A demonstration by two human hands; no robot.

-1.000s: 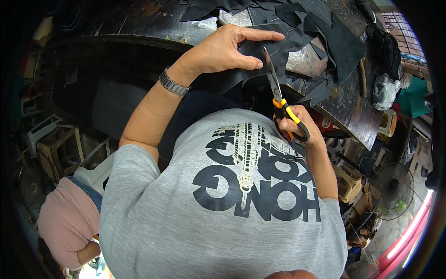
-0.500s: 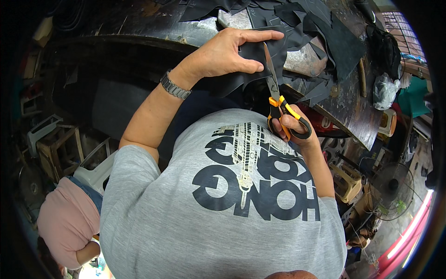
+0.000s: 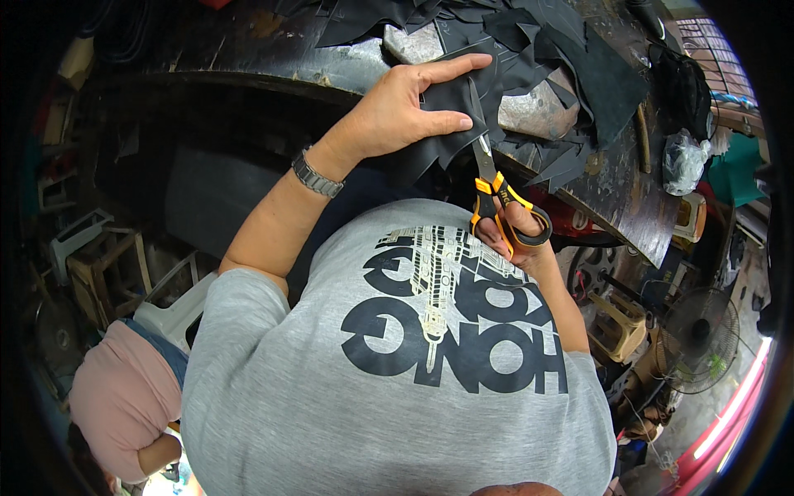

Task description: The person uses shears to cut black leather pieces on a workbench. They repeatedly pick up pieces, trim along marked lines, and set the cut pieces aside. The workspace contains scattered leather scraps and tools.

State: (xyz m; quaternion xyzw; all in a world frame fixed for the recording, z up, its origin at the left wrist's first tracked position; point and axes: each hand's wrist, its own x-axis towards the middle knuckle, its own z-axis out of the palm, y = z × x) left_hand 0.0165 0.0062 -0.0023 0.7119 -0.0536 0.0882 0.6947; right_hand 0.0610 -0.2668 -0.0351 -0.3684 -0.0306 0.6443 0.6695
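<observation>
My left hand (image 3: 393, 112) holds a black leather-like sheet (image 3: 451, 95) over the table's near edge. Its index finger and thumb stretch along the sheet, and its other fingers are hidden beneath. A pair of scissors (image 3: 490, 178) with yellow-and-black handles is gripped in my right hand (image 3: 521, 227), fingers and thumb through the loops. The blades point away from me and sit at the sheet's right part, just past my left thumb. One blade shows above the sheet; part of the other is covered. The sheet's near end hangs down in folds.
Black offcuts (image 3: 608, 91) lie heaped on the dark worktable (image 3: 289, 62), around a worn pale slab (image 3: 542, 112). A clear plastic bag (image 3: 685, 161) is at the right edge. A fan (image 3: 699, 339) stands at right. Another person (image 3: 124, 397) sits behind at lower left, near a white chair (image 3: 178, 306).
My left hand and the sheet have shifted slightly left and the sheet has turned a little. The scissors stay at the sheet, their handles moved slightly left and nearer me.
</observation>
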